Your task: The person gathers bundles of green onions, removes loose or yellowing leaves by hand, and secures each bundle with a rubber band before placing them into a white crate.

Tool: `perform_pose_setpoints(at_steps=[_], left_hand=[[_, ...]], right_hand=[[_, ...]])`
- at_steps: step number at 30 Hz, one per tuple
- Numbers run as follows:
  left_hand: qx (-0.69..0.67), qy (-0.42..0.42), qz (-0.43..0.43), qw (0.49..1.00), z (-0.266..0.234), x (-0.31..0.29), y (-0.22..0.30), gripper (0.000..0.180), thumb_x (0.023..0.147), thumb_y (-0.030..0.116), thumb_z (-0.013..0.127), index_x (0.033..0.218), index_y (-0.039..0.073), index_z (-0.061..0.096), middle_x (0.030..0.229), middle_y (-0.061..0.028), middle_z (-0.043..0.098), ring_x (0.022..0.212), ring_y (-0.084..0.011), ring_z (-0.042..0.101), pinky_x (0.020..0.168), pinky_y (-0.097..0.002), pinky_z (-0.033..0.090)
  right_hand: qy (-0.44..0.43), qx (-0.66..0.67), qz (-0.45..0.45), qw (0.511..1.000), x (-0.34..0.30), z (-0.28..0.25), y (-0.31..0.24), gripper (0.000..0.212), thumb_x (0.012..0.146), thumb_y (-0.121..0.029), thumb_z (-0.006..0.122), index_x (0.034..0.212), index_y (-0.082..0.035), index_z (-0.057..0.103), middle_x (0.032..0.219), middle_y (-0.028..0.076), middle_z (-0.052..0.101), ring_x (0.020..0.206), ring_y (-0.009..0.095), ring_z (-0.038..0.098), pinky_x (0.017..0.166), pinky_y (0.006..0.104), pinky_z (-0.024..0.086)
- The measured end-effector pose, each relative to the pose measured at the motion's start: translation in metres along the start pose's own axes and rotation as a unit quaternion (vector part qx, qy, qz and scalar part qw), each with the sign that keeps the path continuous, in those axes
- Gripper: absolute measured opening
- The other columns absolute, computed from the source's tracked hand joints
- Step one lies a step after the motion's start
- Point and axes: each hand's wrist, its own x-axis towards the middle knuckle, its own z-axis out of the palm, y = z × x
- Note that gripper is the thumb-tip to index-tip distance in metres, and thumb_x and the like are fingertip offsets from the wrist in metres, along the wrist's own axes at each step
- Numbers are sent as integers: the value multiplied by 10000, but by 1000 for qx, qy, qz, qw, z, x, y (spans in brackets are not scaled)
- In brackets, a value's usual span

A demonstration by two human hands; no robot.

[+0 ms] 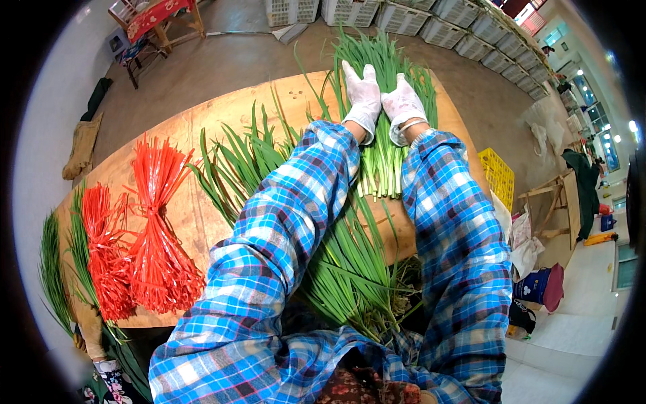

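A bunch of garlic chives lies at the far part of the wooden tabletop, its pale cut stems toward me and its green leaves pointing away. My left hand, in a whitish glove, holds the bunch's left side, thumb up. My right hand, gloved the same way, grips its right side with the thumb on top. The fingers are partly hidden by the leaves. Loose chives spread out left of my left forearm. More chives lie close to my body, between my forearms.
Two tied bundles of red plastic strips lie on the table's left, with more chives by its left edge. A yellow crate stands right of the table. Stacked pale crates line the far side. Another person's sleeve shows lower left.
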Motion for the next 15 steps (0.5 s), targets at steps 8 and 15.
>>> perform_pose_setpoints(at_steps=[8, 15], left_hand=[[128, -144, 72, 979, -21, 6, 20, 733, 830, 375, 526, 1380, 15, 200, 1400, -242, 237, 1322, -339, 190, 1077, -356, 168], [233, -191, 78, 950, -21, 11, 22, 792, 815, 465, 522, 1389, 30, 192, 1432, -203, 196, 1345, -317, 131, 1090, -361, 131]], right_hand=[[-43, 50, -73, 995, -6, -28, 3, 732, 720, -290, 660, 1302, 37, 360, 1236, 226, 488, 1147, 308, 481, 951, 322, 375], [-31, 89, -99, 991, -12, -61, 22, 514, 759, -280, 606, 1184, -3, 522, 1141, 212, 557, 1076, 325, 526, 922, 347, 401]])
